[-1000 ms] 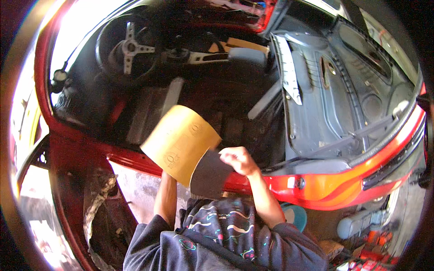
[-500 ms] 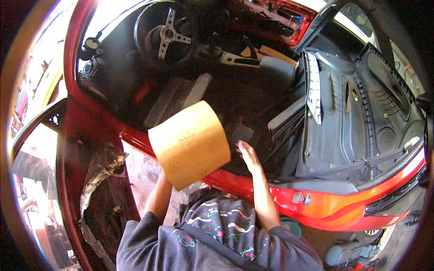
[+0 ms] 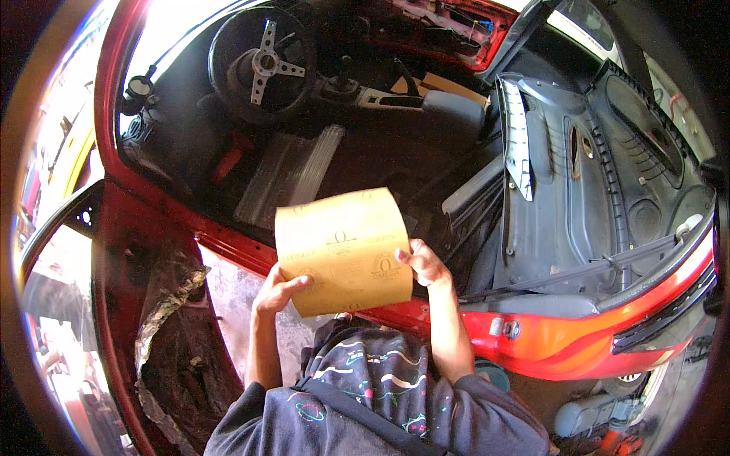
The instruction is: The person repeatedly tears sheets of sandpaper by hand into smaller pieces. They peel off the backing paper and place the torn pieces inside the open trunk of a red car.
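Note:
A curled, yellow-tan sheet of sandpaper [image 3: 346,251] is held in front of me, its printed backing facing up. My left hand [image 3: 280,289] grips its lower left edge, thumb on top and fingers underneath. At the right edge my right hand [image 3: 424,264] pinches it the same way. The fingers beneath the sheet are hidden, and so is its underside. Both hands are just inside the door opening of a red car, above its sill [image 3: 243,249].
Beyond are a steering wheel [image 3: 265,64], a handbrake console [image 3: 380,99] and a ribbed metal strip on the floor [image 3: 293,175]. Loose grey door panels [image 3: 563,190] fill the rear at right. The open door [image 3: 163,327] stands at my left. A blue-grey machine [image 3: 585,414] is low at right.
The sandpaper has turned from a tilt to nearly level and shifted right and slightly down. My right hand, earlier apart from it beside a small dark grey piece, now grips its edge.

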`<state>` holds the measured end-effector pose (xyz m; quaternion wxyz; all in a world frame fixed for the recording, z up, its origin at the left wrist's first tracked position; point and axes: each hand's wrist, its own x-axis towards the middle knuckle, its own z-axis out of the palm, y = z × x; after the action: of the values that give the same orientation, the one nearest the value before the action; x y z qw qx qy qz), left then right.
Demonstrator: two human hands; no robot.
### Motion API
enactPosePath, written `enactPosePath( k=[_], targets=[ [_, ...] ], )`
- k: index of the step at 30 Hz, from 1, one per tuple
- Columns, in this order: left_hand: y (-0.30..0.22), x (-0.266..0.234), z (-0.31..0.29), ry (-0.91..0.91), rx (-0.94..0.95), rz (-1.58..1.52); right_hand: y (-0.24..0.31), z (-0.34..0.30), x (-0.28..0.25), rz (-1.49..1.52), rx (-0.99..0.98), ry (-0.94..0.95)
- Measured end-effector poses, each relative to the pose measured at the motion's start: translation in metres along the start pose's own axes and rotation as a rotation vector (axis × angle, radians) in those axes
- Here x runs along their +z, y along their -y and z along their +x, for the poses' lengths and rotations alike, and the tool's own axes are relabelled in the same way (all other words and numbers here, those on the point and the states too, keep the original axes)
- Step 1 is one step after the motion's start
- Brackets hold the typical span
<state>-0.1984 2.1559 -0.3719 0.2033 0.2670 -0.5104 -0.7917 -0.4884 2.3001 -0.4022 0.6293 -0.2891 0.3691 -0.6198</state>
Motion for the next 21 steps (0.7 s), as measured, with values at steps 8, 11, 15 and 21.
enactPosePath(
  k=[8, 11, 15, 21],
  targets=[
    [0.014, 0.004, 0.01, -0.033, -0.096, 0.036, -0.019, -0.001, 0.01, -0.201, 0.094, -0.148],
    [0.024, -0.003, 0.006, -0.06, 0.08, -0.04, -0.033, -0.014, 0.004, -0.315, -0.099, -0.147],
    [0.012, -0.019, 0.018, 0.293, 0.28, 0.099, -0.024, -0.03, -0.015, -0.011, -0.188, 0.227],
    [-0.029, 0.014, 0.069, 0.678, 0.317, 0.653, 0.015, -0.016, -0.011, -0.185, 0.053, 0.2]
  ],
)
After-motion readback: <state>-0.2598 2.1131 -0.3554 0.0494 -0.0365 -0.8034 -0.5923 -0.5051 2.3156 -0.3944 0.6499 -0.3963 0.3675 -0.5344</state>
